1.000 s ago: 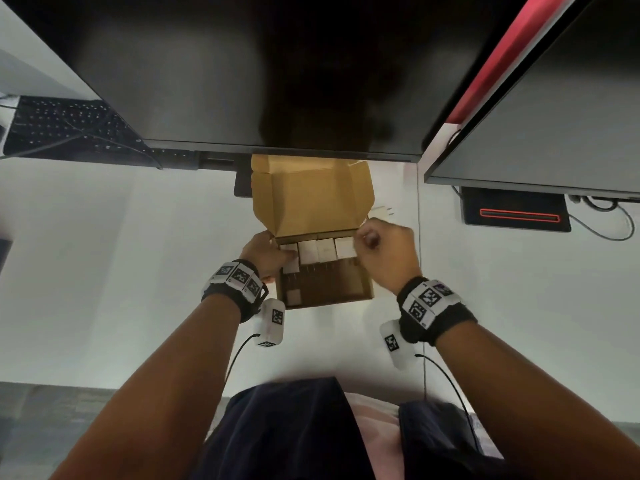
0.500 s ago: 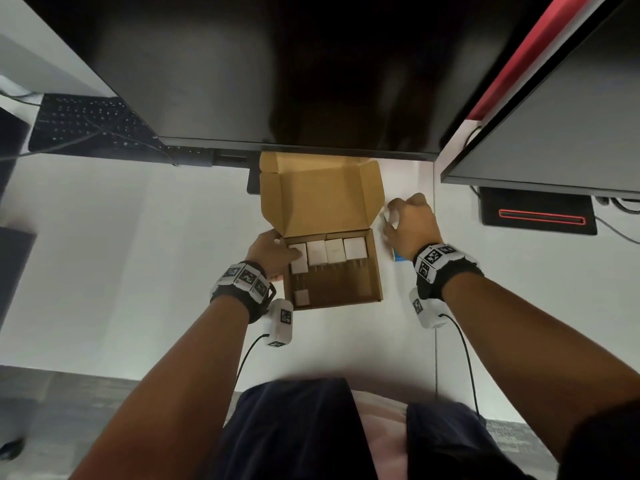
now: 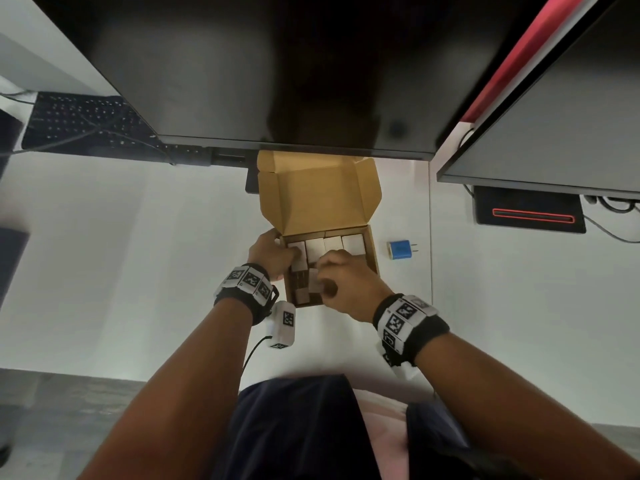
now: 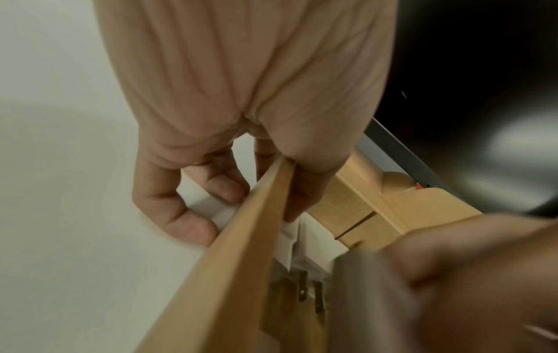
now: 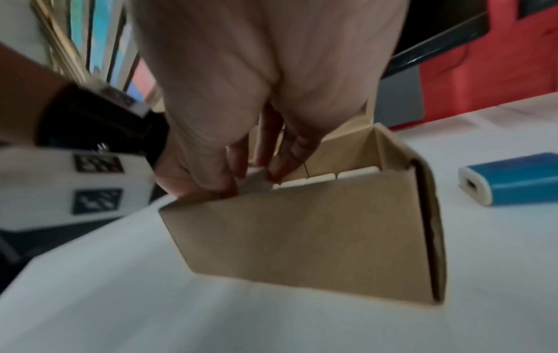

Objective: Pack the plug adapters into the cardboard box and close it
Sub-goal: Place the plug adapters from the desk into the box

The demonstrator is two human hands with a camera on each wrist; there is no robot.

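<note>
Four white adapters (image 3: 325,245) line the cardboard box (image 3: 372,258). Left hand (image 3: 272,252) clamps its wall; right hand (image 3: 346,282) pinches another adapter (image 3: 314,280): seat it beside them, prongs down.

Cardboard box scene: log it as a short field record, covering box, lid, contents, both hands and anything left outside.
box: cardboard box on the white table
lid: open, standing up at the far side
contents: row of white plug adapters along the far wall; one more in the near left corner
left hand: left hand grips the box's left wall, thumb inside
right hand: right hand pinches a white adapter over the box
outside: blue adapter on the table, right of the box, untouched
</note>
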